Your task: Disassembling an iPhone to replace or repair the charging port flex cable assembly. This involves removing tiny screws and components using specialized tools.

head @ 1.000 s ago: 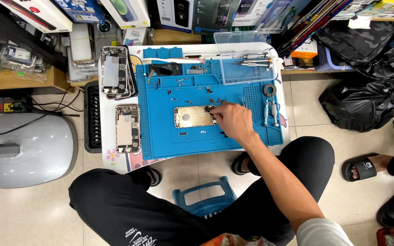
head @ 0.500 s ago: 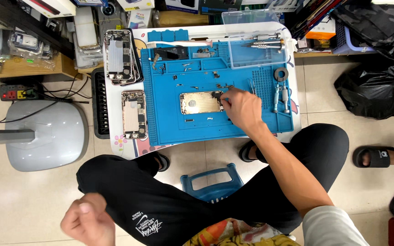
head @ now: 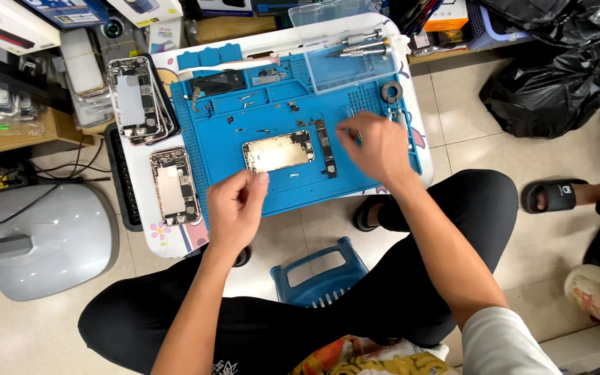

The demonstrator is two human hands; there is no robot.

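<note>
A gold phone housing (head: 278, 151) lies open-side up in the middle of a blue repair mat (head: 223, 170). A narrow dark circuit board (head: 328, 147) lies just right of it. My right hand (head: 378, 147) hovers over the mat's right part, back to the camera, its bent fingertips beside the board; what is under the palm is hidden. My left hand (head: 236, 205) is at the mat's near edge, below the housing, fingers curled and thumb against forefinger, with nothing visible in it. Small screws and parts dot the mat's upper compartments.
Two opened phones (head: 171, 186) (head: 137, 97) lie left of the mat on the white table (head: 168, 239). A clear tray with screwdrivers (head: 355, 59) sits at the back right. A blue stool (head: 321, 274), grey fan base (head: 43, 239), black bag (head: 557, 90) and another person's sandalled foot (head: 557, 196) surround me.
My left hand rose from my lap to the mat's near edge. My right hand left the gold housing and shifted right, past the circuit board.
</note>
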